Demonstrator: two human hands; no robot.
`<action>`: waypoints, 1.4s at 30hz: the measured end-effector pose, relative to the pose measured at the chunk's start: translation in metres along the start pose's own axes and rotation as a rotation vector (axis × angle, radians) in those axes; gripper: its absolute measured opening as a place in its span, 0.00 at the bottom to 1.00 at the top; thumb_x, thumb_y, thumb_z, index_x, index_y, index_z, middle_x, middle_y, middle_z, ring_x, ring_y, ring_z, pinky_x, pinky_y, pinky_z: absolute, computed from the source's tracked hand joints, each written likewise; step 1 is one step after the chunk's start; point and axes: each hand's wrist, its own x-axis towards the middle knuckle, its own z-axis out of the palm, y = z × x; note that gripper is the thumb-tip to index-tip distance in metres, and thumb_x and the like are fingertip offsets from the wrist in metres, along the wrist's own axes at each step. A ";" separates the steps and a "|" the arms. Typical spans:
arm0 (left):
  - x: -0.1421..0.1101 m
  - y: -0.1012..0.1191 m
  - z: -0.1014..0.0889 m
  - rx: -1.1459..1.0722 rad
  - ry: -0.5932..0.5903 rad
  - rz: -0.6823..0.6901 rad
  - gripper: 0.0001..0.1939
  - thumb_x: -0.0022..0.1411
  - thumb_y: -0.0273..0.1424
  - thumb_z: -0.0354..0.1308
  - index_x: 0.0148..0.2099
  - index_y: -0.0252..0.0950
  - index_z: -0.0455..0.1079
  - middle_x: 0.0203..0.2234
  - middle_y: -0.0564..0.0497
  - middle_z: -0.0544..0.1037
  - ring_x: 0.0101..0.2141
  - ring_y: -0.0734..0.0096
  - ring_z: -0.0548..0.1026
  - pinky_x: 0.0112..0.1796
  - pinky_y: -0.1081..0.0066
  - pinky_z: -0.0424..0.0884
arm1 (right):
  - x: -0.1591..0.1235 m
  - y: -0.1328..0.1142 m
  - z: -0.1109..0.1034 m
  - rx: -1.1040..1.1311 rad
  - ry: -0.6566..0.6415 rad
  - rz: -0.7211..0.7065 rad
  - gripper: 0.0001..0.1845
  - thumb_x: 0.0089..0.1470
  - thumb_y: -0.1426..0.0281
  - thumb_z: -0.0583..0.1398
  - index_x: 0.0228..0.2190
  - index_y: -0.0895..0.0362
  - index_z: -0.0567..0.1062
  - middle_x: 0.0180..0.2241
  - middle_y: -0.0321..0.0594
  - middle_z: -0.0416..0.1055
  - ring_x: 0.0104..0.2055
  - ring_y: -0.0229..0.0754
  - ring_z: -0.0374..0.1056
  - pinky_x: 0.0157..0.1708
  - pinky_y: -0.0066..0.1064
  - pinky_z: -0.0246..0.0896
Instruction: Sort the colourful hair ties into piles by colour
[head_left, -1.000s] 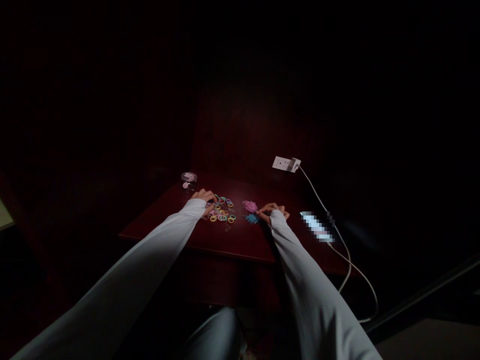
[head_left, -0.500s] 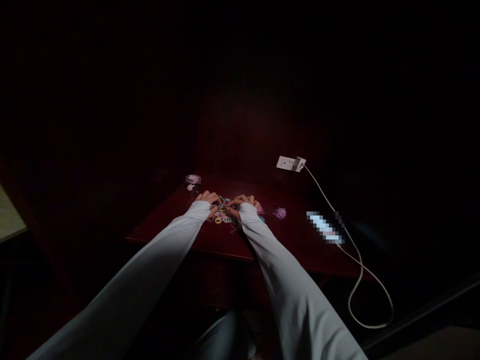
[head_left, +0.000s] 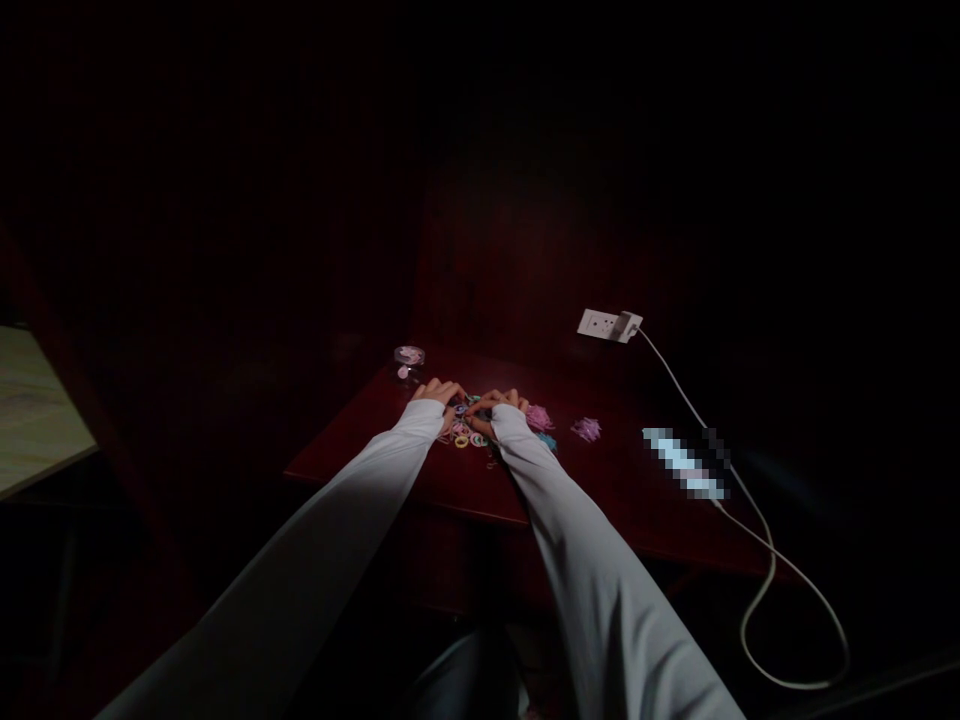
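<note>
A loose pile of small multicoloured hair ties (head_left: 460, 441) lies on the dark red table (head_left: 450, 492). My left hand (head_left: 441, 393) is over the pile's left side, its fingers bent and its thumb apart from the index finger. From the right, my right hand (head_left: 504, 402) reaches into the same pile. Its index finger and thumb come close together; whatever may be between them is too small to make out. Beside my right hand sit a pink bunch of hair ties (head_left: 540, 417) and a blue-green bunch (head_left: 548, 440), partly covered by my sleeve.
Farther right lies a purple bunch (head_left: 586, 430). A clear round container (head_left: 409, 357) with pink pieces stands at the back left. A blurred, bright phone-like object (head_left: 684, 465) rests at the right, its white cable (head_left: 772, 560) running to a wall socket (head_left: 600, 325).
The whole view has shifted, so the table and things appear farther right. Both hands stay at the pile, with only slight finger movement. More of the pink and blue-green bunches shows.
</note>
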 end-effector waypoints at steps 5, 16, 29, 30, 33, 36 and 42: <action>-0.001 0.003 -0.002 0.010 -0.013 0.011 0.17 0.57 0.21 0.53 0.47 0.42 0.70 0.48 0.50 0.78 0.49 0.55 0.69 0.48 0.58 0.62 | -0.005 0.011 0.006 -0.005 -0.004 0.030 0.11 0.60 0.55 0.64 0.44 0.38 0.84 0.48 0.36 0.74 0.51 0.48 0.58 0.50 0.39 0.44; 0.002 -0.003 0.000 0.014 -0.048 0.026 0.15 0.59 0.24 0.55 0.47 0.42 0.71 0.47 0.49 0.78 0.49 0.56 0.69 0.46 0.60 0.62 | 0.000 0.007 0.007 -0.020 0.008 -0.013 0.09 0.60 0.57 0.65 0.39 0.44 0.85 0.47 0.39 0.76 0.52 0.50 0.58 0.49 0.38 0.44; 0.003 -0.008 0.006 -0.017 -0.009 0.067 0.08 0.69 0.33 0.54 0.45 0.42 0.74 0.45 0.50 0.78 0.47 0.59 0.69 0.46 0.62 0.63 | 0.001 0.016 0.003 0.070 0.125 0.047 0.14 0.61 0.54 0.62 0.33 0.48 0.84 0.44 0.41 0.78 0.52 0.52 0.58 0.48 0.39 0.43; 0.002 -0.007 0.006 -0.021 -0.009 0.068 0.08 0.70 0.34 0.53 0.45 0.42 0.74 0.46 0.51 0.78 0.47 0.59 0.69 0.46 0.62 0.63 | 0.001 0.017 0.003 0.075 0.133 0.055 0.14 0.61 0.54 0.62 0.34 0.47 0.84 0.44 0.40 0.78 0.52 0.51 0.58 0.48 0.39 0.44; 0.001 -0.003 0.005 -0.026 -0.001 0.072 0.10 0.71 0.36 0.53 0.45 0.42 0.75 0.46 0.51 0.79 0.47 0.60 0.69 0.47 0.62 0.63 | -0.001 0.019 0.002 0.071 0.143 0.068 0.13 0.61 0.54 0.63 0.34 0.46 0.84 0.44 0.39 0.78 0.51 0.50 0.59 0.47 0.38 0.44; 0.000 -0.003 0.005 -0.040 0.001 0.110 0.11 0.71 0.38 0.54 0.43 0.42 0.76 0.46 0.51 0.79 0.46 0.61 0.69 0.46 0.62 0.63 | -0.003 0.018 0.001 0.074 0.141 0.074 0.13 0.62 0.54 0.62 0.34 0.46 0.85 0.44 0.39 0.78 0.51 0.50 0.59 0.48 0.38 0.45; 0.003 -0.014 0.013 -0.060 -0.001 0.192 0.12 0.71 0.39 0.53 0.43 0.41 0.76 0.46 0.50 0.80 0.45 0.61 0.69 0.44 0.64 0.63 | -0.006 0.013 -0.005 0.110 0.108 0.056 0.16 0.61 0.51 0.62 0.36 0.46 0.85 0.44 0.40 0.78 0.51 0.51 0.59 0.49 0.39 0.45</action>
